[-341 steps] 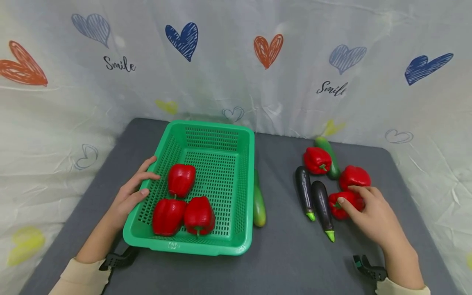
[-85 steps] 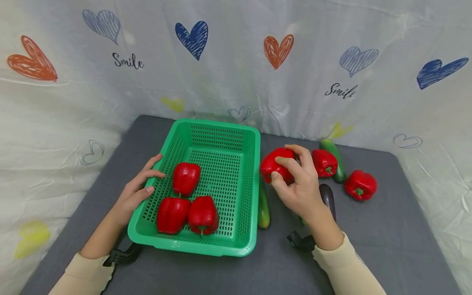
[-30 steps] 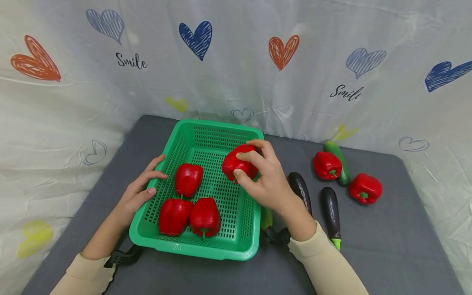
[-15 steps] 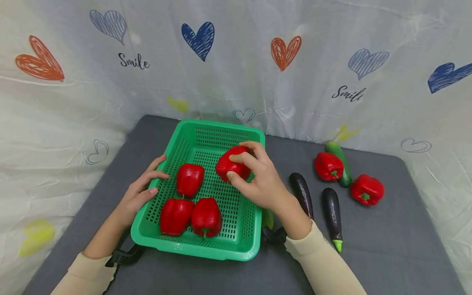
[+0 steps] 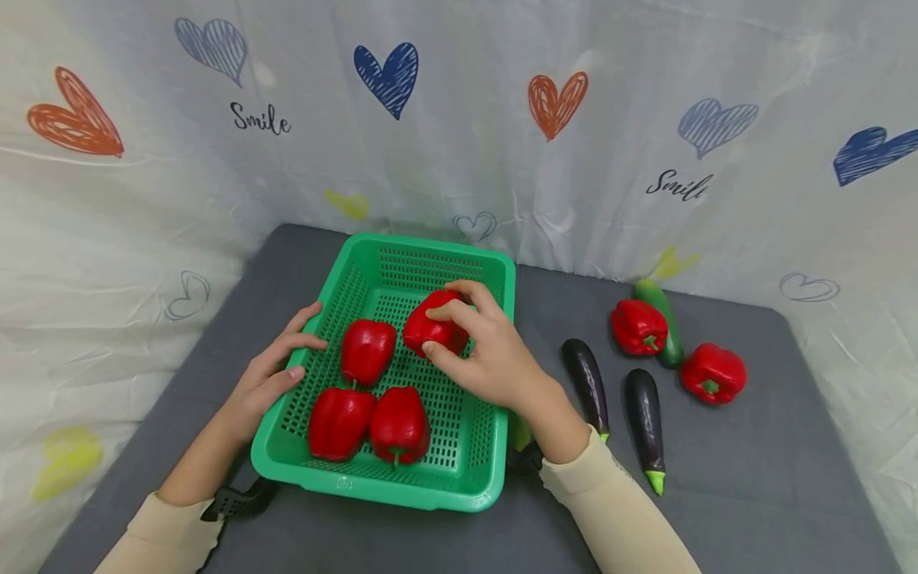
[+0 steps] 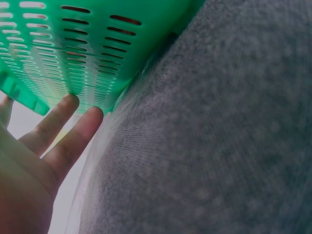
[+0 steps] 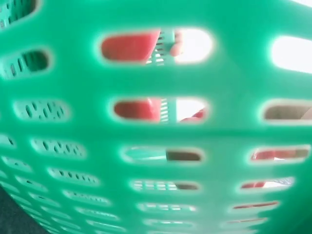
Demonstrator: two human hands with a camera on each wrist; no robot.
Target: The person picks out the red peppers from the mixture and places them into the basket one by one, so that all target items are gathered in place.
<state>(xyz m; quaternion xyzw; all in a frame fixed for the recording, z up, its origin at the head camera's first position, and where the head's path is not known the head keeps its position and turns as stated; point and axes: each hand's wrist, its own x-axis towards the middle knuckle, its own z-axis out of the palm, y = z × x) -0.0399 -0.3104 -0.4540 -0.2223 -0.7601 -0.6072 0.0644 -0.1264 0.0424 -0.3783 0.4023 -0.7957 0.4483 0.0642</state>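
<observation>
My right hand holds a red bell pepper between thumb and fingers, inside the green basket toward its right side. In the basket's left and front part lie several other bell peppers: one in the middle, one at front left and one beside it. My left hand rests at the basket's left rim, thumb and index finger over it. In the left wrist view, two straight fingers lie against the outer wall. Through the wall's slots, the right wrist view shows bits of red.
Right of the basket lie two eggplants, one nearer and one farther right. Beyond them are two bell peppers and a cucumber. Another green vegetable is partly hidden beside the basket. A patterned curtain backs the grey table.
My right hand has picked up a bell pepper from the right, carried it left over the basket rim and lowered it farther in. The left hand stays at the rim.
</observation>
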